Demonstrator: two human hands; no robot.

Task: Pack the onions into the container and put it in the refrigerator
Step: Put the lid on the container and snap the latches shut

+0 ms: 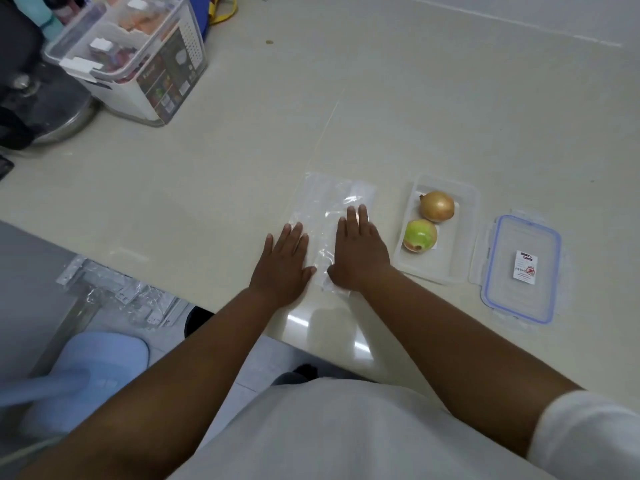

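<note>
A clear rectangular container (450,268) lies open on the pale counter, right of centre. Inside it sit a golden-brown onion (437,206) and a greenish peeled onion (420,235). Its lid (521,268), clear with a blue seal and a small label, lies flat to the right of it. A clear plastic bag (329,199) is spread flat on the counter left of the container. My left hand (284,263) rests flat at the bag's left edge, fingers spread. My right hand (358,252) presses flat on the bag itself. Neither hand grips anything.
A large clear storage bin (138,60) full of packets stands at the back left, beside a round metal lid (65,121) and dark items. The counter's front edge runs just below my hands. Below it on the left are crumpled plastic (128,292) and a light blue stool (86,368).
</note>
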